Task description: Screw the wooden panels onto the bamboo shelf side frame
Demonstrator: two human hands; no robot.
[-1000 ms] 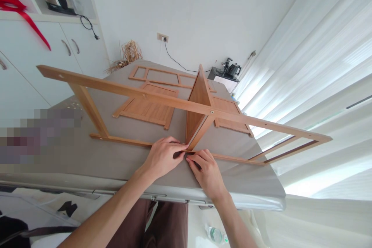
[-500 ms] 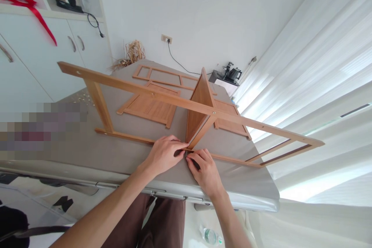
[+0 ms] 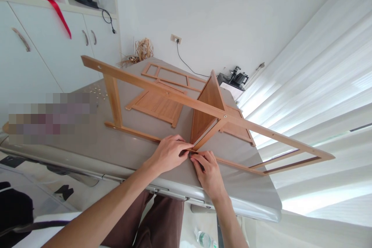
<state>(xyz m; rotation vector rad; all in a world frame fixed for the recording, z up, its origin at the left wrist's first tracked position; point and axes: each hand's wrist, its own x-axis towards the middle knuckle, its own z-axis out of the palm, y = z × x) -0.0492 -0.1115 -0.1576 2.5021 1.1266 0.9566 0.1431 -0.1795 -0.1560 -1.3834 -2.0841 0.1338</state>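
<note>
A wooden frame (image 3: 151,85) stands on its side on the table, its long rails running from left to right. A slatted wooden panel (image 3: 207,99) is set upright across it, and a screw head (image 3: 225,116) shows where it meets the upper rail. My left hand (image 3: 171,153) is closed on the lower rail by the panel's near corner. Right beside it, the fingertips of my right hand (image 3: 207,170) are pinched together at the same joint. Something small and dark shows at those fingertips, too small to name.
Two flat slatted panels (image 3: 158,104) (image 3: 236,124) and another open frame (image 3: 174,75) lie farther back on the table (image 3: 95,135). Small metal parts (image 3: 99,91) are scattered at the left, near a blurred patch. Dried stalks (image 3: 143,48) are at the far edge. A curtain (image 3: 319,77) hangs at right.
The view has shifted, so the frame and table appear farther right. Both hands stay at the same joint; the right fingers have moved only slightly.
</note>
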